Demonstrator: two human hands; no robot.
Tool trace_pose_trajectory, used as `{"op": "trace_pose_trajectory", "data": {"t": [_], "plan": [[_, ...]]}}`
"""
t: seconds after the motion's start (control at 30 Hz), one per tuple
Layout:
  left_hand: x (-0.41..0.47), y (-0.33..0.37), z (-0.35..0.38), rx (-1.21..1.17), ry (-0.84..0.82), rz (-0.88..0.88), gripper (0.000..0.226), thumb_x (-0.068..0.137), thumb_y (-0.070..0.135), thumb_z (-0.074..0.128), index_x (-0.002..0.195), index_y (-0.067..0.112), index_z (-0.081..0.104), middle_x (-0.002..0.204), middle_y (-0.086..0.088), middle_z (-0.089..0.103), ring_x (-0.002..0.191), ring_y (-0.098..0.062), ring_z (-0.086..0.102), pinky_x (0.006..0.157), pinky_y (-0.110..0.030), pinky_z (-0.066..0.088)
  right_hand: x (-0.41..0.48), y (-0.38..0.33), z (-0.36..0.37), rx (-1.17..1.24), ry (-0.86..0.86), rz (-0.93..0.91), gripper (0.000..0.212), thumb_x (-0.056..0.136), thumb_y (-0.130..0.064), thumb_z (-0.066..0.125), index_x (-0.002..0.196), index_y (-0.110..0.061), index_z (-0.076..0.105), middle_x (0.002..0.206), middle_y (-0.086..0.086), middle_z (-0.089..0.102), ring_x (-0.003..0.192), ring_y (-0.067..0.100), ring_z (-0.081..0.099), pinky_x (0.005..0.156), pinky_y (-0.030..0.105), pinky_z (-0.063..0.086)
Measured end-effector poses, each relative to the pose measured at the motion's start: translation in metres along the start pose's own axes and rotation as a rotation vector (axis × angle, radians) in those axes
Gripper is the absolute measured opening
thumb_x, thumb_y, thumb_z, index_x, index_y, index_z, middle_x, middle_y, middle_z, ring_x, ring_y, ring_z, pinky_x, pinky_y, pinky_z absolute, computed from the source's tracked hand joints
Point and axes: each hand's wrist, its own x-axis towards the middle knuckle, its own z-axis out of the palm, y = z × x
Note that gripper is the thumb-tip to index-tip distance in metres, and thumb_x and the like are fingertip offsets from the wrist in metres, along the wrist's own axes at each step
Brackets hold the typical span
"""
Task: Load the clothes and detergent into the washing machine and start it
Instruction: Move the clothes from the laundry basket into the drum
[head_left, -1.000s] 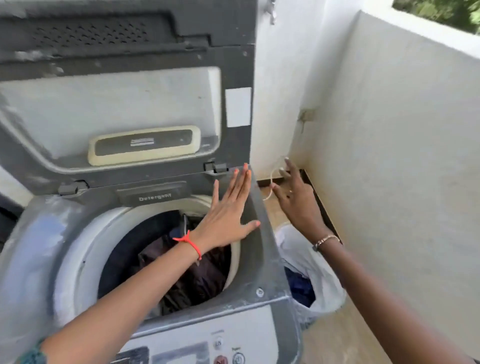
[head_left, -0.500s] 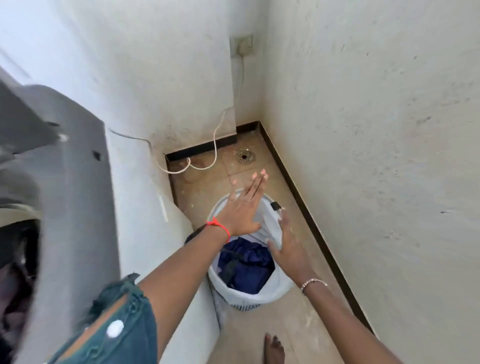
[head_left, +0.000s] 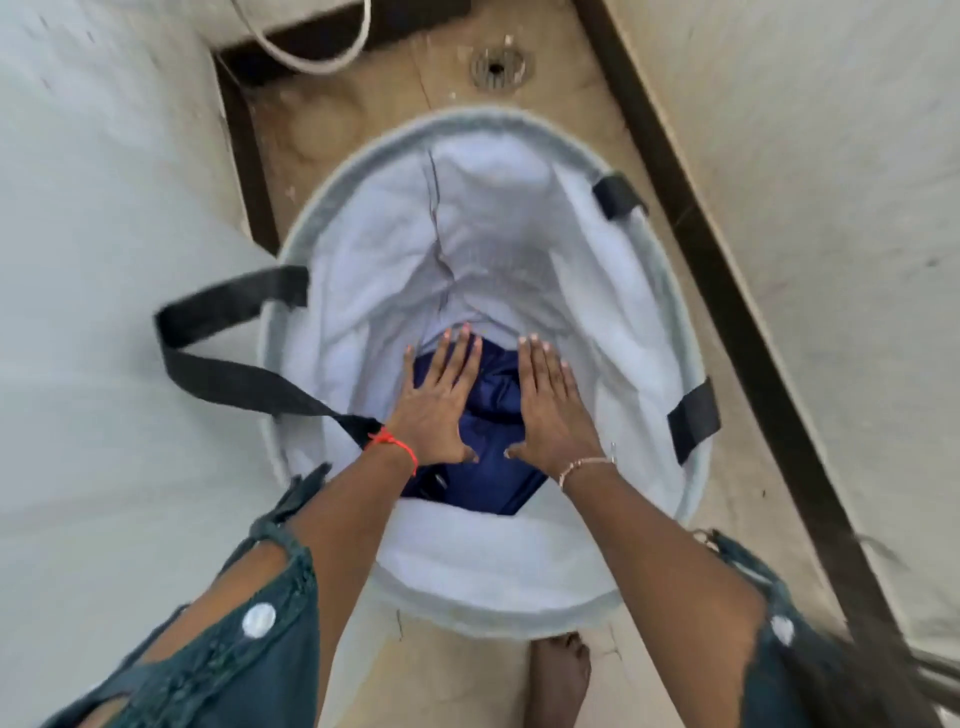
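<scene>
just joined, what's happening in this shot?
A person is bent over a white laundry basket on the floor, both arms reaching inside. The left hand and right hand are spread flat, fingers open, on a dark blue garment at the bottom. Neither has closed a grip on it yet. It looks like the only clothing in the basket. The washing machine itself isn't clearly in view.

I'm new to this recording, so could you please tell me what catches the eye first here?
Two hands, the left hand and right hand, lie spread flat and open on a dark blue garment at the bottom of a white laundry basket in the middle of the view. A black strap handle sticks out from the basket's left rim.
</scene>
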Motion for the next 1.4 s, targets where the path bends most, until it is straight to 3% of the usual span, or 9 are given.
{"op": "trace_pose_trajectory", "data": {"t": [0.13,0.37,0.5,0.7,0.87,1.1,1.23,1.33,1.4], "plan": [[0.014,-0.01,0.063,0.056,-0.055,-0.051,0.137,0.057,0.071,0.067,0.143,0.012,-0.022,0.154,-0.01,-0.023,0.136,-0.025,-0.029,0.099,-0.061,-0.024,0.031,0.006,0.051,-0.089,-0.015,-0.008,0.123,0.069,-0.04,0.075,0.143,-0.003,-0.016,0.155,0.014,-0.013,0.144,0.025,-0.01,0.113,0.034,-0.011],[0.054,-0.025,0.085,0.038,-0.06,-0.064,0.149,0.043,0.069,0.075,0.145,0.016,-0.019,0.156,-0.015,-0.005,0.142,-0.039,0.004,0.107,-0.066,0.006,0.064,0.013,0.083,-0.205,-0.02,-0.001,0.138,0.055,-0.053,0.08,0.144,-0.009,-0.016,0.155,0.015,-0.014,0.144,0.027,-0.011,0.115,0.046,-0.005],[0.068,-0.026,0.095,0.069,-0.118,-0.079,0.152,0.04,0.072,0.074,0.144,0.02,-0.024,0.154,-0.012,-0.023,0.139,-0.041,-0.019,0.101,-0.071,-0.009,0.071,0.019,0.099,-0.195,-0.045,0.059,0.143,0.05,-0.059,0.079,0.143,-0.016,-0.02,0.154,0.016,-0.018,0.143,0.031,-0.011,0.111,0.055,-0.006],[0.082,-0.032,0.111,-0.086,-0.221,-0.082,0.152,0.043,0.065,0.079,0.138,0.028,-0.033,0.151,-0.008,-0.032,0.138,-0.038,-0.025,0.098,-0.072,-0.012,0.08,0.02,0.114,-0.128,-0.111,0.085,0.123,0.066,-0.05,0.074,0.143,-0.031,-0.019,0.156,0.008,-0.016,0.144,0.029,-0.006,0.105,0.069,0.005],[0.08,-0.032,0.125,-0.315,-0.243,-0.006,0.132,0.067,0.036,0.08,0.141,0.024,-0.029,0.144,-0.014,-0.041,0.136,-0.037,-0.028,0.11,-0.063,-0.005,0.078,0.017,0.116,-0.069,-0.14,0.078,0.105,0.08,-0.032,0.069,0.143,-0.035,-0.015,0.157,0.007,-0.01,0.144,0.032,0.002,0.104,0.07,0.009],[0.078,-0.024,0.146,-0.453,-0.164,0.074,0.095,0.089,0.007,0.055,0.142,0.008,-0.024,0.145,-0.016,-0.038,0.138,-0.036,-0.025,0.114,-0.057,0.001,0.072,0.008,0.124,-0.084,-0.114,0.079,0.082,0.091,0.004,0.043,0.146,-0.029,-0.007,0.156,0.014,-0.001,0.141,0.039,0.008,0.106,0.068,0.012],[0.072,-0.016,0.152,-0.307,0.016,0.056,0.079,0.083,-0.019,0.037,0.142,-0.005,-0.013,0.15,-0.024,-0.023,0.141,-0.037,-0.014,0.117,-0.043,0.009,0.065,0.008,0.122,-0.126,-0.101,0.056,0.073,0.094,0.004,0.035,0.147,-0.027,-0.005,0.156,0.016,0.003,0.14,0.042,0.011,0.105,0.068,0.019],[0.059,0.001,0.136,-0.245,0.099,-0.012,0.06,0.092,-0.012,0.025,0.142,-0.01,-0.008,0.152,-0.026,-0.013,0.142,-0.035,-0.01,0.118,-0.041,0.003,0.052,0.003,0.113,-0.148,-0.067,0.064,0.069,0.096,-0.002,0.035,0.147,-0.028,-0.005,0.156,0.015,0.003,0.139,0.045,0.011,0.104,0.068,0.023],[0.044,0.011,0.118,-0.054,0.161,-0.054,0.062,0.09,-0.014,0.024,0.141,-0.01,-0.012,0.152,-0.027,-0.013,0.142,-0.036,-0.009,0.118,-0.04,0.004,0.038,-0.002,0.101,-0.146,-0.013,0.088,0.07,0.096,-0.008,0.039,0.146,-0.028,-0.005,0.156,0.014,0.002,0.139,0.046,0.009,0.103,0.067,0.025]]}}
